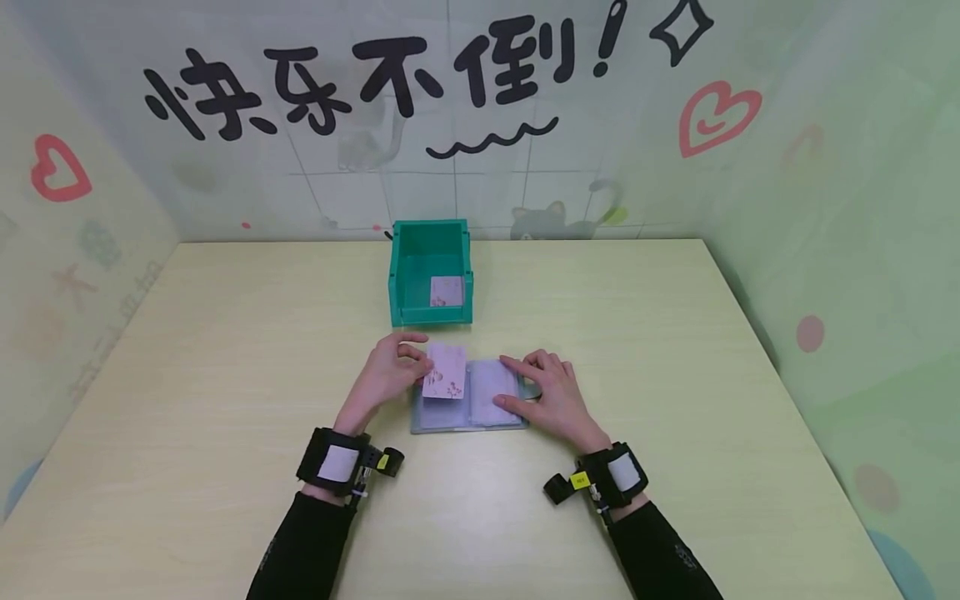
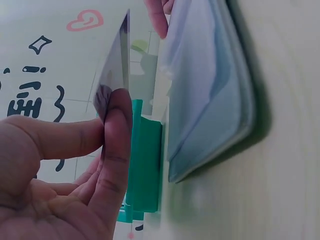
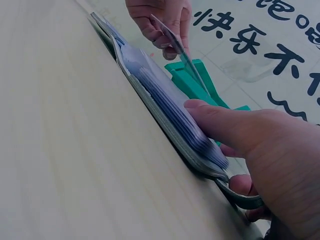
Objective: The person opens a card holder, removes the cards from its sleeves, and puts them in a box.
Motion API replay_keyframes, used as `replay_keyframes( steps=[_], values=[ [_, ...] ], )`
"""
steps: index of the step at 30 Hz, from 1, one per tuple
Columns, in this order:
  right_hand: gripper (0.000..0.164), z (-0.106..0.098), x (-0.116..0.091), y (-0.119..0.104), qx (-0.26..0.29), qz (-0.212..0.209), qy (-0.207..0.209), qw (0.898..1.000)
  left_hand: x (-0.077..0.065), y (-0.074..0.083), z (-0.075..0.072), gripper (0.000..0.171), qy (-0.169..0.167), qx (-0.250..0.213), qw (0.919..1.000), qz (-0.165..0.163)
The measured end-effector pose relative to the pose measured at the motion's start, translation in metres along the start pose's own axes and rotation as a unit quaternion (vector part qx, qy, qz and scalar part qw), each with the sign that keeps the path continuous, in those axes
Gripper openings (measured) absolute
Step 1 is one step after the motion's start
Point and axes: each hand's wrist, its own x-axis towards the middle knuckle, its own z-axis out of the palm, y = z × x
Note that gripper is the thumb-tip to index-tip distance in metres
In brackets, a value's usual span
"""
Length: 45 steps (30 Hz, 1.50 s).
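My left hand (image 1: 392, 369) pinches a small pink card (image 1: 446, 372) with a printed pattern between thumb and fingers. In the left wrist view the card (image 2: 114, 70) is raised and seen nearly edge-on, apart from the album. Beneath it a small card album (image 1: 442, 415) with clear sleeve pages lies open on the table. My right hand (image 1: 558, 398) rests on the album's right page, thumb and index finger spread. From the right wrist, its thumb (image 3: 200, 106) lies on the stacked pages (image 3: 172, 107), with other fingertips beside the strap (image 3: 245, 201).
Behind the album a green bin (image 1: 431, 316) stands on the pale table (image 1: 247, 350). Another pink card (image 1: 447, 291) lies inside it. Printed wall panels (image 1: 465, 192) border the table at the back and both sides.
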Motion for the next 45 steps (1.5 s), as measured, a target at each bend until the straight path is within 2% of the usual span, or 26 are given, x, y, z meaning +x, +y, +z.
replay_keyframes(
  steps=[10, 18, 25, 33, 39, 45],
  values=[
    [0.062, 0.000, 0.001, 0.001, 0.001, 0.002, 0.001, 1.000, 0.021, 0.017, -0.006, 0.030, 0.071, -0.002, 0.9958, 0.059],
    [0.062, 0.002, 0.001, 0.003, -0.002, -0.001, 0.000, 1.000, 0.042, 0.029, -0.010, 0.026, 0.131, 0.028, 0.9859, 0.101],
    [0.061, 0.003, 0.001, 0.002, -0.004, -0.006, 0.005, 1.000, 0.059, 0.035, -0.003, 0.028, 0.177, 0.021, 0.9786, 0.103],
    [0.061, 0.003, 0.000, 0.001, -0.003, -0.003, 0.005, 1.000, 0.078, 0.042, 0.003, 0.032, 0.189, 0.038, 0.9758, 0.103],
    [0.061, 0.001, 0.000, 0.001, -0.007, -0.001, 0.002, 1.000, 0.086, 0.044, 0.008, 0.033, 0.192, 0.057, 0.9750, 0.098],
    [0.061, 0.001, 0.001, 0.001, -0.008, -0.003, 0.004, 1.000, 0.095, 0.039, 0.011, 0.031, 0.182, 0.122, 0.9702, 0.104]
  ],
)
